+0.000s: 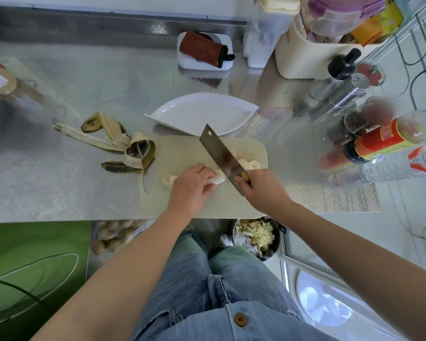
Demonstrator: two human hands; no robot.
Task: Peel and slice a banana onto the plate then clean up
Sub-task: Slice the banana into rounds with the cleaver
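Embossed stainless steel countertop (pixel 59 183), bright diffuse light glaring off it. Steel backsplash (pixel 84 25) along the far edge, white wall (pixel 133 3) above. Green panel (pixel 35 254) below left. Pale floor (pixel 391 242) right, dark cables (pixel 413 86) looping across.

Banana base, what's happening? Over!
Left hand holds banana on cutting board. Right hand grips cleaver, blade at banana. Slices beside cleaver, none on plate yet.

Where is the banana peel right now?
In the head view the banana peel lies spread on the steel counter, left of centre, right against the cutting board's left edge, with the white plate farther back to its right.
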